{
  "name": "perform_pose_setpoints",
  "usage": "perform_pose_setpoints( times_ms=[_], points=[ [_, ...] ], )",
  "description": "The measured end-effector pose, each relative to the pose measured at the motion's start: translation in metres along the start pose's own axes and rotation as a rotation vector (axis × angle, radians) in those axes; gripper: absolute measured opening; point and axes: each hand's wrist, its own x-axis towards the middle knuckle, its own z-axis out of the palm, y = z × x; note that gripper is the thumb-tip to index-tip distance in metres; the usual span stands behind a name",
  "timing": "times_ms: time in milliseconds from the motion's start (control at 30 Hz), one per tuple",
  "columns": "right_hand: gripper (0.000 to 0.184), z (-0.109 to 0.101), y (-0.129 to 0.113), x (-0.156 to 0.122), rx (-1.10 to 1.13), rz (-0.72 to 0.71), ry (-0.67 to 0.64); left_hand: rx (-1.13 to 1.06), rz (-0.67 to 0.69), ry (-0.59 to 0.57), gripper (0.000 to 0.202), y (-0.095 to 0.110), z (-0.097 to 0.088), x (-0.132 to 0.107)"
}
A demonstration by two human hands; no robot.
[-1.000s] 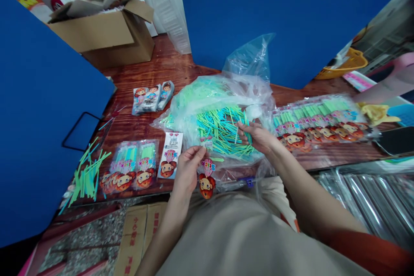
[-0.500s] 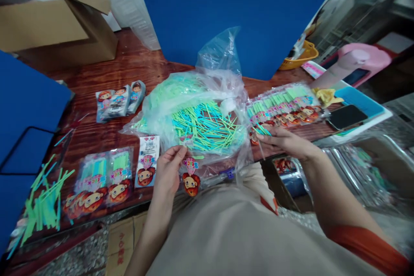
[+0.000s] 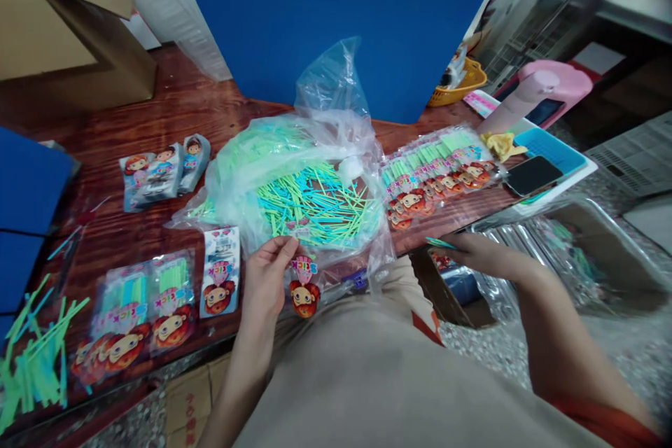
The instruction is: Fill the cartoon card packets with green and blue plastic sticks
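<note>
My left hand (image 3: pixel 267 278) pinches a small clear packet with a cartoon-face card (image 3: pixel 303 287) at the table's front edge. Just beyond it lies a big open plastic bag (image 3: pixel 315 154) full of loose green and blue sticks (image 3: pixel 315 204). My right hand (image 3: pixel 475 253) is out past the table's right edge, fingers closed on a few green sticks (image 3: pixel 439 243), above a shiny metal tray (image 3: pixel 577 252). A row of filled packets (image 3: pixel 435 175) lies right of the bag.
Filled packets (image 3: pixel 131 308) and a flat card (image 3: pixel 220 273) lie at the front left, loose sticks (image 3: pixel 36 357) at the far left, more packets (image 3: pixel 160 168) behind. A cardboard box (image 3: pixel 63 42) stands back left. A phone (image 3: pixel 531 175) rests on a blue tray at right.
My right hand left the stick pile and swung right and down, off the table edge, with a few sticks. The view turned right. My left hand kept the packet in place.
</note>
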Motion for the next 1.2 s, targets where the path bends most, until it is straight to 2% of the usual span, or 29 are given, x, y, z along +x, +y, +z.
perform_pose_setpoints(
  times_ms=[100,233,300,400,533,633,767,867,1000,1100,1200],
  points=[
    [0.039,-0.006,-0.028,0.004,0.279,-0.015,0.066,0.065,0.043,-0.004,0.024,-0.002,-0.003,-0.001],
    [0.031,0.001,-0.085,0.026,1.043,-0.071,0.163,0.147,0.111,-0.030,0.018,-0.006,-0.001,-0.004],
    [0.028,0.013,-0.118,0.047,1.358,-0.101,0.100,0.163,0.125,-0.045,0.017,-0.008,0.001,-0.005],
    [0.026,0.034,-0.160,0.088,1.597,-0.099,0.063,0.166,0.117,-0.061,0.018,-0.009,0.001,-0.008],
    [0.010,0.051,-0.193,0.144,1.660,-0.047,0.241,0.144,0.113,-0.009,0.022,-0.009,-0.010,-0.010],
    [0.013,0.055,-0.200,0.172,1.660,0.139,0.134,0.120,0.110,0.053,0.024,-0.008,-0.019,-0.011],
    [0.016,0.055,-0.201,0.186,1.637,0.155,0.076,0.085,0.092,0.082,0.022,-0.008,-0.024,-0.012],
    [0.007,0.057,-0.200,0.183,1.611,0.059,0.071,0.083,0.080,0.078,0.021,-0.007,-0.022,-0.012],
    [0.017,0.058,-0.207,0.166,1.606,-0.125,0.044,0.087,0.075,0.058,0.019,-0.006,-0.015,-0.011],
    [0.021,0.054,-0.221,0.147,1.636,-0.311,0.083,0.078,0.073,0.028,0.018,-0.004,-0.011,-0.010],
    [0.024,0.051,-0.239,0.128,1.571,-0.503,0.136,0.061,0.071,-0.008,0.017,-0.004,-0.008,-0.010]
  ],
)
